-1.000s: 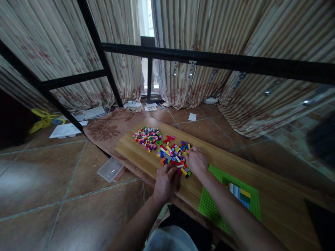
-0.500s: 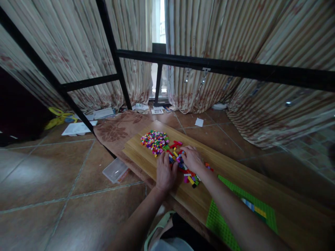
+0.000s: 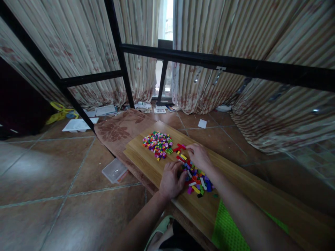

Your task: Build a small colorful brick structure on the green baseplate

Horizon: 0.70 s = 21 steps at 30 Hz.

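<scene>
A loose pile of coloured toy bricks [image 3: 195, 179] lies on the wooden board, between and below my hands. My left hand [image 3: 171, 179] rests at the pile's left edge, its fingers curved and its thumb apart, holding nothing I can see. Over the pile's far side is my right hand [image 3: 200, 157]. Its fingertips are drawn together at a small magenta brick [image 3: 184, 147], beside some red bricks [image 3: 179, 147]. Yellow bricks [image 3: 182, 156] lie just below those fingers. A second heap of smaller mixed pieces [image 3: 157, 143] sits farther off, with green square pieces [image 3: 169, 151] at its near edge.
A green studded baseplate [image 3: 230, 226] lies at the board's near right, partly under my right forearm. The wooden board [image 3: 141, 157] rests on a brown cloth [image 3: 117, 129]. A clear plastic box [image 3: 114, 170] is on the floor at left. Black metal bars [image 3: 209, 59] cross in front.
My right hand has moved from the pile toward the red bricks, with a magenta brick now at its fingertips. My left hand has shifted nearer me. The view has turned slightly left.
</scene>
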Available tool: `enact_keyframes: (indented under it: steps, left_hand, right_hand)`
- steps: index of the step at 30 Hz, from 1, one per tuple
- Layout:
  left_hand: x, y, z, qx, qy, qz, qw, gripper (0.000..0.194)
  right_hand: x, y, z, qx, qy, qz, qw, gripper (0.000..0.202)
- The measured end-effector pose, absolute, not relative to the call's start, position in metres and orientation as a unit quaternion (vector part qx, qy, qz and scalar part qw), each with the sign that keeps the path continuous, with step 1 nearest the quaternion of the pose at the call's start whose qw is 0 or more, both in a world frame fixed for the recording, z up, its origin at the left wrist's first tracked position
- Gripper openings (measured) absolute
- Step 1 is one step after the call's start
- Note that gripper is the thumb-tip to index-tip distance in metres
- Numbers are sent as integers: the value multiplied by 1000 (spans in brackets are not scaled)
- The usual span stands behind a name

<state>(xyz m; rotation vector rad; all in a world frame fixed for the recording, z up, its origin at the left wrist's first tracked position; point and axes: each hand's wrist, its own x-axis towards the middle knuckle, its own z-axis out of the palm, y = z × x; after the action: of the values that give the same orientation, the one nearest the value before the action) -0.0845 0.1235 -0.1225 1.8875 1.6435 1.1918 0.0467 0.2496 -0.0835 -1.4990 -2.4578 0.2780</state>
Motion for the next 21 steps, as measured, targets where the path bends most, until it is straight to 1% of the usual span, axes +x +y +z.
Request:
enact_keyframes:
  steps: [3, 9, 21]
  left_hand:
    - [-86, 123, -125, 650, 585, 450, 180, 31]
    - [-87, 126, -129, 634, 597, 466, 159, 33]
    - [-86, 128, -129, 646, 617, 419, 161, 38]
  right_hand:
    - [25, 266, -84, -498, -858, 74, 101, 32]
    - [0, 274, -91, -458, -881, 98, 61, 31]
    - [28, 235, -79, -463, -881, 100, 0, 20]
